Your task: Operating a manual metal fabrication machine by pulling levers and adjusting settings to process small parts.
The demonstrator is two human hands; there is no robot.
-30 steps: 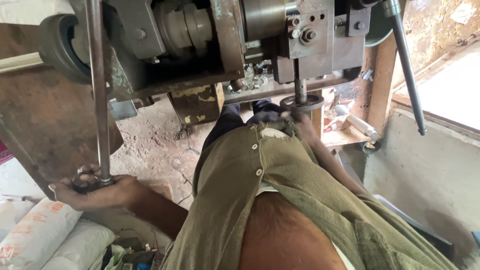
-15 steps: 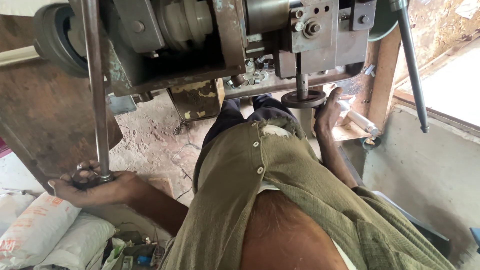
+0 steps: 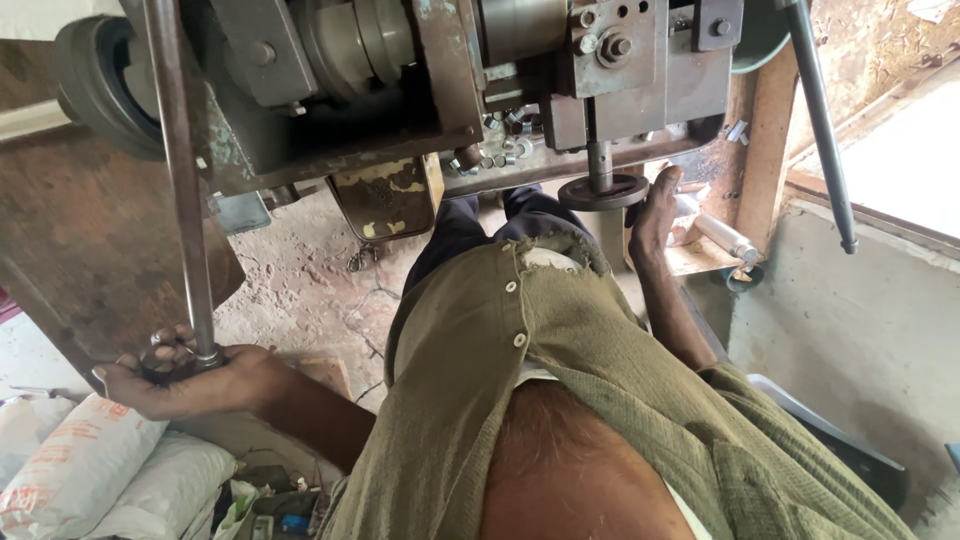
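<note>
My left hand (image 3: 185,375) lies palm up at the lower left, cupped around a few small dark metal pieces (image 3: 165,352), right beside the lower end of a long steel rod (image 3: 180,200). My right hand (image 3: 655,210) reaches up on the far side of my olive shirt (image 3: 560,380). Its fingers point upward and rest against the right edge of a round dark disc (image 3: 600,192). That disc sits under the vertical shaft of a heavy metal press machine (image 3: 450,80). I cannot tell if anything is in the right hand.
Several small shiny metal parts (image 3: 500,140) lie on the machine's ledge. White sacks (image 3: 70,480) are piled at the lower left. A black lever (image 3: 820,130) hangs at the right near a concrete wall (image 3: 860,320). A metal cylinder (image 3: 725,237) lies on a wooden shelf.
My right hand has slid from the front of the disc to its right edge, fingers now upright. My left hand stays by the rod's end, a little more open.
</note>
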